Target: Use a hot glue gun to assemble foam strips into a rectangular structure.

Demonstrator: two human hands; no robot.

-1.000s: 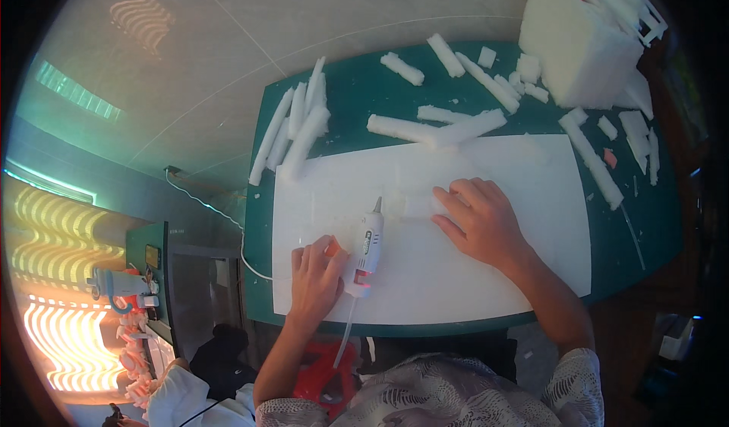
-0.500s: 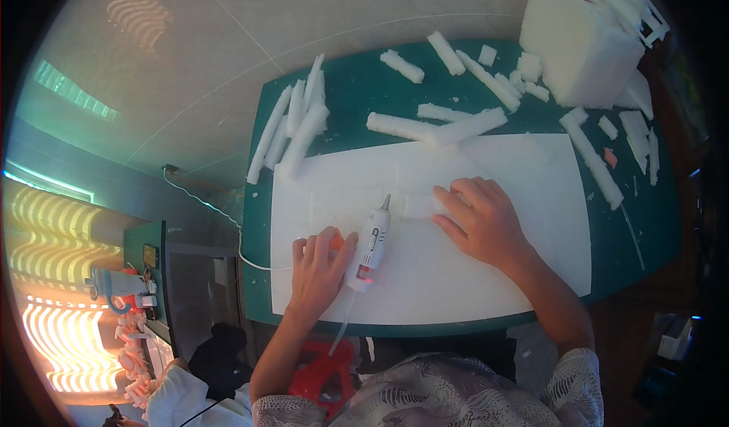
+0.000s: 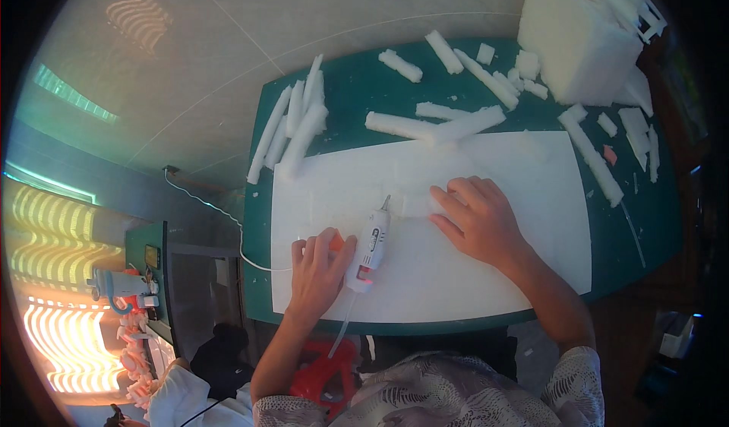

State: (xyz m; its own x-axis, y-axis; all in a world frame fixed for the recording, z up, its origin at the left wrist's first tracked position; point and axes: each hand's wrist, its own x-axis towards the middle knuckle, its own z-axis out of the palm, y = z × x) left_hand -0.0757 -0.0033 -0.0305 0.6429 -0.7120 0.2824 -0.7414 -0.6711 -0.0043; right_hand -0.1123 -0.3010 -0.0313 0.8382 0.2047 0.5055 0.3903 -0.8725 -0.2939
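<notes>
A white hot glue gun [image 3: 373,242] lies across a large white board [image 3: 425,290], its metal nozzle pointing away from me. My left hand [image 3: 319,269] is closed around its handle side, with an orange part [image 3: 336,241] showing between thumb and fingers. A clear glue stick [image 3: 342,325] sticks out of the gun's rear end. To the right of the nozzle, my right hand [image 3: 480,218] has its fingers bent around a small white foam piece [image 3: 437,204] on the board. White on white, its outline is hard to make out, and the fingers cover part of it.
Foam strips [image 3: 304,127] lie at the green table's [image 3: 349,70] far left; more strips [image 3: 437,125] touch the board's far edge. A big white foam block [image 3: 577,47] stands far right, beside small scraps. A white cord [image 3: 220,210] runs from the wall. A person's white sleeve [image 3: 178,400] shows lower left.
Both hands and the glue gun stay nearly where they were. The view has shifted very slightly.
</notes>
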